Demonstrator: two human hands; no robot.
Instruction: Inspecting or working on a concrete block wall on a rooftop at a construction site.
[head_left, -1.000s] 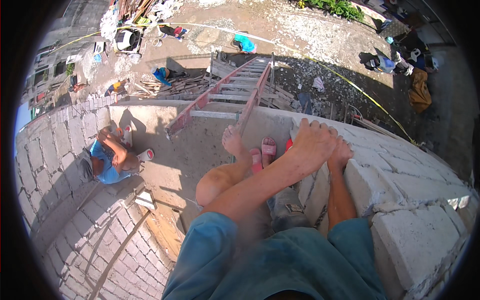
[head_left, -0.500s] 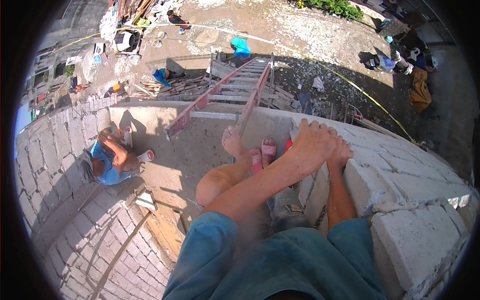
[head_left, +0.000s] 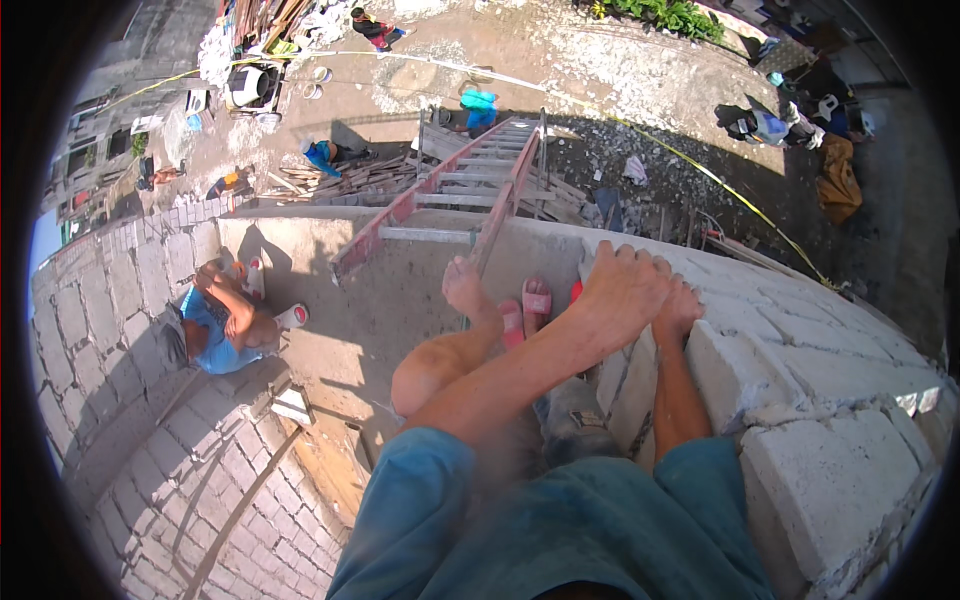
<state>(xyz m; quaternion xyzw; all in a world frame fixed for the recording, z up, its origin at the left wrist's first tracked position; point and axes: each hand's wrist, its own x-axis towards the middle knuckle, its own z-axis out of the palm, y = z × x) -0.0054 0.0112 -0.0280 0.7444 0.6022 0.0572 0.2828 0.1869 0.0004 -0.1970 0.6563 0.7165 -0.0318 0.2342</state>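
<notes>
My left hand reaches across to the right, its fingers curled over the edge of the grey concrete-block wall. Close beside it, my right hand is also closed on the wall edge, partly covered by the left. The fingertips of both hands are hidden. Below my forearms, pink slippers rest on the concrete floor, one with a foot in it. A bare bent limb shows left of my left forearm and ends at the ladder's lower rail; I cannot tell whether a hand or a foot touches it.
A red-railed ladder leans at the floor's far edge, with the ground far below. A person in blue crouches at left by the block wall. A wooden board lies lower left. Several people, lumber and rubble are below.
My hands have stayed in place on the wall edge. Far below, the person at the top has moved right, and the one in turquoise by the ladder's far end has shifted slightly.
</notes>
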